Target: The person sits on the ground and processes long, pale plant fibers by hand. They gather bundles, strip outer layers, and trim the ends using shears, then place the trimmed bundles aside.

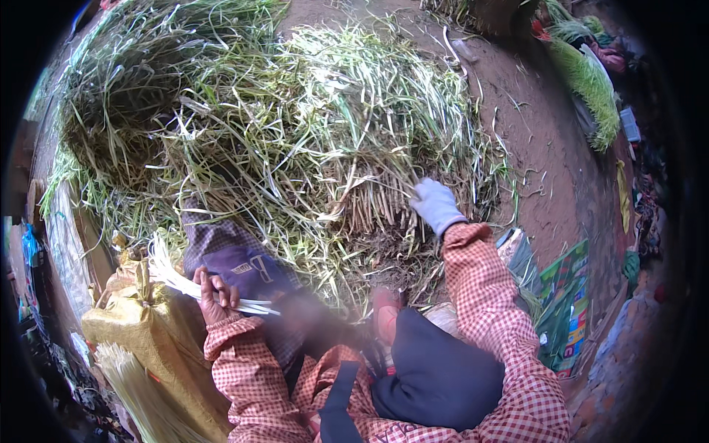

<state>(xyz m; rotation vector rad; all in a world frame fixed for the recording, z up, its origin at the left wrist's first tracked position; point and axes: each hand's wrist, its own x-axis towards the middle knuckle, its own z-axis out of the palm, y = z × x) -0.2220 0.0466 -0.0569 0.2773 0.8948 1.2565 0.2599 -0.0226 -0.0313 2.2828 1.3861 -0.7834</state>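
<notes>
My bare left hand (217, 295) is closed around a small bunch of pale, white plant stalks (177, 279), above a yellow woven sack. My right hand (436, 204), in a light grey glove, grips thin, long-leaved green stems at the front of a large heap of garlic-like plants (382, 99). Beside the glove, brownish stem bases (374, 205) lie side by side, with dark roots and soil below them. The heap's green and yellowed leaves spread away to the left and back.
The yellow woven sack (149, 321) stands at lower left, with a bundle of pale stalks (149, 393) beside it. Another person's checked sleeve (216, 238) reaches into the heap. A colourful printed sheet (565, 310) lies at right. Green bundled plants (592, 94) sit at upper right.
</notes>
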